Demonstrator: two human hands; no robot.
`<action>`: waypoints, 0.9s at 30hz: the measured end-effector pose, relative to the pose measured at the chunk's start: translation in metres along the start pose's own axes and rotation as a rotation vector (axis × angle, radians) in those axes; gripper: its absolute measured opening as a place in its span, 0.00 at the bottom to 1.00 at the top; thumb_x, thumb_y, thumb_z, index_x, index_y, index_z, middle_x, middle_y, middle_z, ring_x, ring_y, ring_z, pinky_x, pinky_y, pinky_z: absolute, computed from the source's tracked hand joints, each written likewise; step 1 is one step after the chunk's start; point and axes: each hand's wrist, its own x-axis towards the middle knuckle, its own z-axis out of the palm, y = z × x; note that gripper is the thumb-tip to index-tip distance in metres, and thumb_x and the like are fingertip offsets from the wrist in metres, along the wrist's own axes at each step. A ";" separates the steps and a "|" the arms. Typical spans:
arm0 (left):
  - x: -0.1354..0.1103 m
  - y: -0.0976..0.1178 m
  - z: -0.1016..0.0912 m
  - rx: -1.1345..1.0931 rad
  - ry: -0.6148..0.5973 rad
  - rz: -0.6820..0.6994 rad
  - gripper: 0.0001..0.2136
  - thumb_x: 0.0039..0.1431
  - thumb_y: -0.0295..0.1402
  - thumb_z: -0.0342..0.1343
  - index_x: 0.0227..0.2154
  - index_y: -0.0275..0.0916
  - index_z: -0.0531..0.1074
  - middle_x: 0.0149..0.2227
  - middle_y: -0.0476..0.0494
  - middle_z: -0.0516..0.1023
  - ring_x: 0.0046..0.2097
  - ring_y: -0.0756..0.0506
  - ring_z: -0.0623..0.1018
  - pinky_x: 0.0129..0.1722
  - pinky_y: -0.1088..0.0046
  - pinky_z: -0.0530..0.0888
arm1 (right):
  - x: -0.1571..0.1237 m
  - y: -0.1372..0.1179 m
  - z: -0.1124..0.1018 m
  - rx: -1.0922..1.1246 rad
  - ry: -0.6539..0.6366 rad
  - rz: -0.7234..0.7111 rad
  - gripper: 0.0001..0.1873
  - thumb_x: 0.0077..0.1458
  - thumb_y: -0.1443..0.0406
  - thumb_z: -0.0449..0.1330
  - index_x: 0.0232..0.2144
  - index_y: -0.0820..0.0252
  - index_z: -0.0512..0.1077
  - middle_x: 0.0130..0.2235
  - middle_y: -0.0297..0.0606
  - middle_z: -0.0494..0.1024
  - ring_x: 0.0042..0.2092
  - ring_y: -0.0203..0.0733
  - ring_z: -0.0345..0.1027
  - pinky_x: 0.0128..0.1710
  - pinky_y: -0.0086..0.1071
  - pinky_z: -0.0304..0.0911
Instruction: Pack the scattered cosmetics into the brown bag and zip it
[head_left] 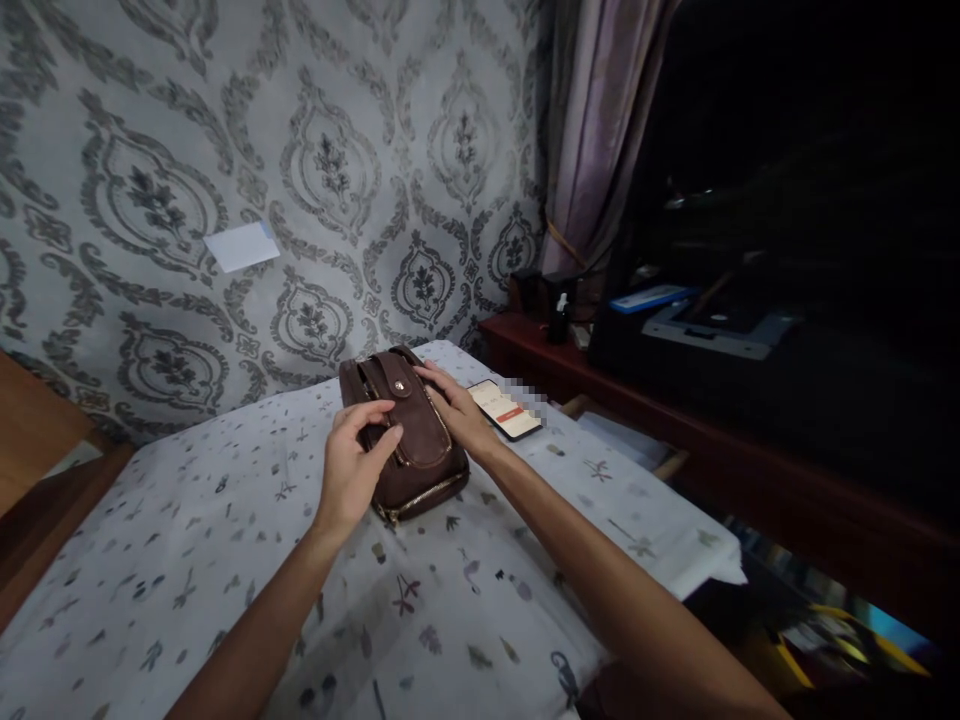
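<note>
A brown leather pouch (409, 440) with gold zippers and a snap strap lies on the white patterned tablecloth (187, 560). My left hand (354, 468) rests against the pouch's left side, with thumb and fingers curled onto its top near a zipper. On the pouch's right side my right hand (459, 408) lies with fingers stretched flat over the upper edge. Both hands hold the pouch between them. A phone (506, 408) with a lit screen lies face up just right of my right hand.
A patterned wallpaper wall (300, 180) with a white card (240, 245) stuck on it stands behind the table. A dark wooden shelf (675, 410) with small items and a printer (712, 325) runs along the right. A curtain (592, 130) hangs at the corner.
</note>
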 end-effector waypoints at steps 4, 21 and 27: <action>-0.002 -0.002 0.000 0.004 0.007 0.024 0.11 0.52 0.31 0.60 0.41 0.42 0.77 0.41 0.44 0.74 0.43 0.44 0.74 0.48 0.67 0.72 | -0.005 -0.003 -0.001 -0.008 0.000 -0.021 0.32 0.60 0.42 0.51 0.57 0.52 0.71 0.67 0.41 0.61 0.69 0.48 0.49 0.69 0.45 0.39; -0.007 -0.010 0.004 0.293 -0.084 0.240 0.14 0.56 0.27 0.57 0.46 0.44 0.73 0.41 0.44 0.72 0.49 0.40 0.69 0.51 0.61 0.69 | -0.012 -0.009 -0.004 -0.049 -0.065 -0.035 0.36 0.59 0.42 0.54 0.62 0.53 0.64 0.69 0.42 0.55 0.70 0.47 0.45 0.70 0.43 0.38; -0.012 -0.013 0.004 0.319 -0.037 0.279 0.19 0.56 0.28 0.58 0.51 0.44 0.67 0.49 0.41 0.70 0.56 0.38 0.66 0.58 0.54 0.65 | -0.015 -0.010 -0.003 -0.095 -0.035 -0.074 0.35 0.60 0.44 0.53 0.63 0.54 0.62 0.68 0.43 0.57 0.69 0.47 0.47 0.69 0.45 0.39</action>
